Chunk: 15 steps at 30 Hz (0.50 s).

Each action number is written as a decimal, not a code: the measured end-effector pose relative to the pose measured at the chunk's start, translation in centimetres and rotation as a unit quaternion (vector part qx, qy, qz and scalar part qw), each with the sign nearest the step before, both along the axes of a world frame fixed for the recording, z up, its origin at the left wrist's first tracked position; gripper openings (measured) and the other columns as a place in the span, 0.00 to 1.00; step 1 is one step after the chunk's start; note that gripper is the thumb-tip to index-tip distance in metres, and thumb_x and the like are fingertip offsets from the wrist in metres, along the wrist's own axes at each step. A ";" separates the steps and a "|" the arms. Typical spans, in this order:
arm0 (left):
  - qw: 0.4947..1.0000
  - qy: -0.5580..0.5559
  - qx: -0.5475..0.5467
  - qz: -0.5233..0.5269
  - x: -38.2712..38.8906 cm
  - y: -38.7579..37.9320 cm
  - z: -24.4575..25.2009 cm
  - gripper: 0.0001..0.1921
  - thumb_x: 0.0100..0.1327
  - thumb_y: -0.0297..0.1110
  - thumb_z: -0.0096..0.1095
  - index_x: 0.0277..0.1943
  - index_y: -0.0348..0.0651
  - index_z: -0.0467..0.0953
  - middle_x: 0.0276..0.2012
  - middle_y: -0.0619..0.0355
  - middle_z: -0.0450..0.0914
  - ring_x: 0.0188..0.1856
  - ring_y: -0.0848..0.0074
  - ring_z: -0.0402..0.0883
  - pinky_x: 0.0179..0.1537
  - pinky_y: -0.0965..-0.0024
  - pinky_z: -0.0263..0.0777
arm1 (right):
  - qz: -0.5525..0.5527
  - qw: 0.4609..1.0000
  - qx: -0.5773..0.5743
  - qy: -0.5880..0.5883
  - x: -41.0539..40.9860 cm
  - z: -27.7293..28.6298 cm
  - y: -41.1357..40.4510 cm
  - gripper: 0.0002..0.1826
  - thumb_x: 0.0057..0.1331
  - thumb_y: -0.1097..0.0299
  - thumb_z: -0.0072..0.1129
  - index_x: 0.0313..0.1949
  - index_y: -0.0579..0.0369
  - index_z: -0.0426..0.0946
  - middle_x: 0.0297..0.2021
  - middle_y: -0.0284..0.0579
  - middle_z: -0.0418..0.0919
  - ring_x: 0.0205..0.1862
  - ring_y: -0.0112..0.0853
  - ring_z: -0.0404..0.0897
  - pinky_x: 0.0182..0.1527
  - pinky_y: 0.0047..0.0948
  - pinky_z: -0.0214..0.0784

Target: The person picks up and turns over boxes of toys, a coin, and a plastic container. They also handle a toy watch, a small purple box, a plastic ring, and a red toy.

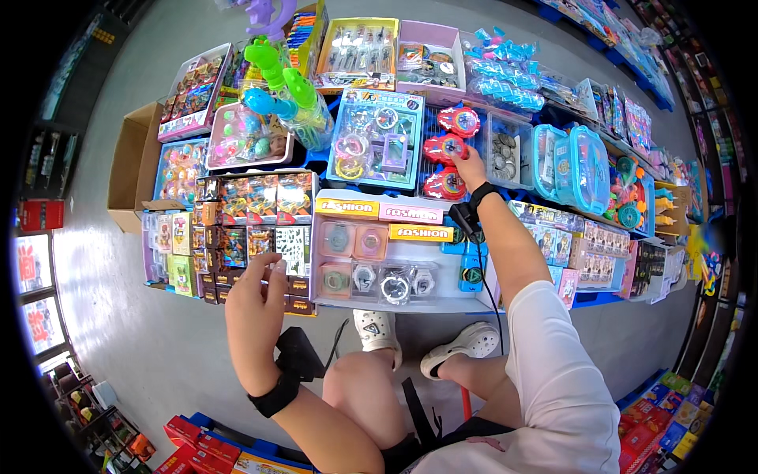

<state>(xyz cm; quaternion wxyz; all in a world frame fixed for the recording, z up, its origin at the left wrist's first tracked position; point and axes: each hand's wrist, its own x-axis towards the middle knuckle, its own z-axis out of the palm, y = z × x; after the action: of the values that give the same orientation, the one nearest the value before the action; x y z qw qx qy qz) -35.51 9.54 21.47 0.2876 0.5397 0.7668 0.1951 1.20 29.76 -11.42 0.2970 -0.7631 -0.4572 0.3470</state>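
Observation:
My right hand [472, 169] reaches to a blue basket with three red plastic toys. Its fingers are on the right edge of the middle red toy [443, 149]; some fingertips are hidden. Another red toy [458, 121] lies behind it and a third red toy [444, 183] in front. My left hand [256, 299] is at the near left with nothing in it, its fingers loosely bent and apart. It hovers before stacked small boxes, near a black-and-white patterned box [293, 252] and toy-car boxes [263, 198].
Between my hands, a white tray [438, 269] holds boxed wristwatches [395, 284]. Behind lie a blue toy-set box [376, 139] and upright bubble-wand tubes [311, 121]. Right of my right hand are a clear bin of coins [505, 151] and blue-lidded containers [586, 169]. An open cardboard box [133, 160] stands left.

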 end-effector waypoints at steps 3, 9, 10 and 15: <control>1.000 0.004 -0.010 -0.006 0.4 0.3 0.1 0.12 0.70 0.35 0.55 0.48 0.36 0.77 0.27 0.51 0.81 0.25 0.73 0.82 0.27 0.71 0.72 | -0.008 1.000 -0.002 -0.025 0.0 -0.1 -0.1 0.33 0.63 0.58 0.66 0.62 0.62 0.67 0.49 0.54 0.80 0.50 0.41 0.80 0.53 0.35 0.72; 0.999 0.020 0.016 -0.031 0.3 0.1 -0.3 0.12 0.70 0.35 0.55 0.48 0.36 0.78 0.27 0.50 0.81 0.26 0.69 0.82 0.28 0.68 0.72 | -0.002 0.988 -0.110 -0.104 -0.4 2.3 -1.9 0.41 0.59 0.57 0.71 0.66 0.62 0.62 0.55 0.56 0.76 0.54 0.41 0.78 0.51 0.35 0.75; 0.999 0.021 0.007 -0.024 0.5 0.2 -0.2 0.12 0.70 0.36 0.56 0.48 0.37 0.78 0.27 0.50 0.81 0.26 0.68 0.82 0.29 0.67 0.72 | 0.043 0.981 -0.181 -0.057 0.0 3.1 -2.4 0.43 0.58 0.57 0.72 0.67 0.62 0.61 0.56 0.56 0.74 0.54 0.42 0.78 0.50 0.37 0.76; 1.000 0.013 0.002 -0.024 1.5 0.5 -0.5 0.13 0.70 0.37 0.56 0.48 0.37 0.78 0.29 0.48 0.82 0.27 0.66 0.83 0.30 0.66 0.73 | 0.105 0.981 -0.164 -0.017 1.8 2.7 -3.5 0.40 0.51 0.58 0.76 0.58 0.68 0.69 0.46 0.58 0.81 0.38 0.40 0.85 0.35 0.34 0.79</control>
<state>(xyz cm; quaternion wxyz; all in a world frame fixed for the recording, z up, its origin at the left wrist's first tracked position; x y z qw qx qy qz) -34.03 10.08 21.00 0.2812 0.5611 0.7567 0.1829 3.04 26.29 -8.67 0.1220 -0.7548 -0.4771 0.4333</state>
